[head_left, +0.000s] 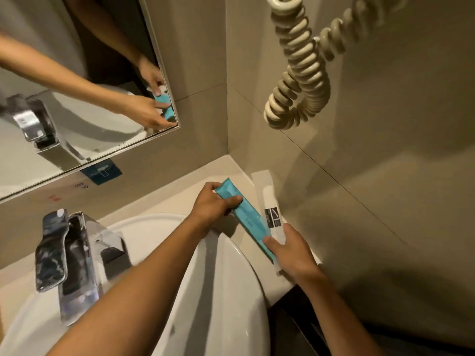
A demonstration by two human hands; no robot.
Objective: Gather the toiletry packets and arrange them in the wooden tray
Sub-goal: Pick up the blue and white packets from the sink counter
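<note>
Teal packet (248,218) is up off the tabletop (180,194), and we grip it at both ends: left hand (213,205) pinches the far end, right hand (290,249) pinches the near end. White packet (270,201) lies just beside it, by the wall, next to the sink (231,278).

I stand in a corner where two walls of large beige glossy tiles (385,155) meet, thin dark joints running across them. On the wall ahead hangs a silver-framed rectangular mirror (84,80), its lower edge tilted in my view. From the right wall dangles a cream coiled plastic cord (298,80). Below me sits a white round ceramic basin (226,299) on a pale cream table (164,194), with a chrome angular faucet (74,263) at its left. A small blue square sticker (102,173) sits under the mirror. The light is warm and dim.
</note>
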